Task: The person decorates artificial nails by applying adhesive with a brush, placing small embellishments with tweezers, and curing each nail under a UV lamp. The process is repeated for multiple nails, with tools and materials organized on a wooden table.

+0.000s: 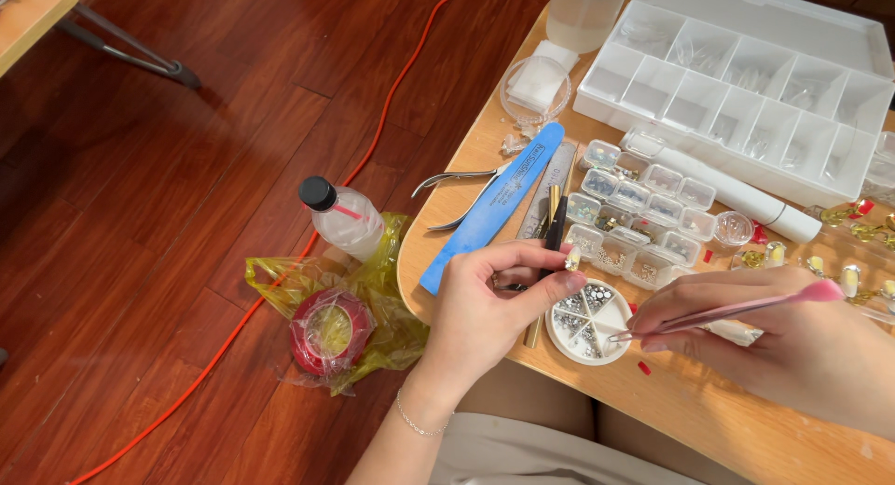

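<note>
The left hand (485,303) is closed in a pinch, thumb and forefinger holding 1 small pale artificial nail tip (572,257) just above the round white rhinestone wheel (585,322). The right hand (792,340) is closed around pink tweezers (736,310), whose points reach down to the wheel's right rim; whether a stone sits between the points is too small to tell.

Judging from how things lie, the decorating looks well under way but not finished. Several nail tips already carrying gold and coloured ornaments (844,280) lie in a row along the right edge of the wooden table (709,410), so some pieces seem done. The tip in the pinch shows a little gold at its lower end, and the tweezers are at the stones, so this piece appears to be mid-decoration.

Near at hand lie a blue nail file (494,205), cuticle nippers (457,182), small clear bead boxes (634,214) and a large clear compartment box (746,93). On the floor stand a black-capped bottle (340,214) and a yellow bag (326,317)
</note>
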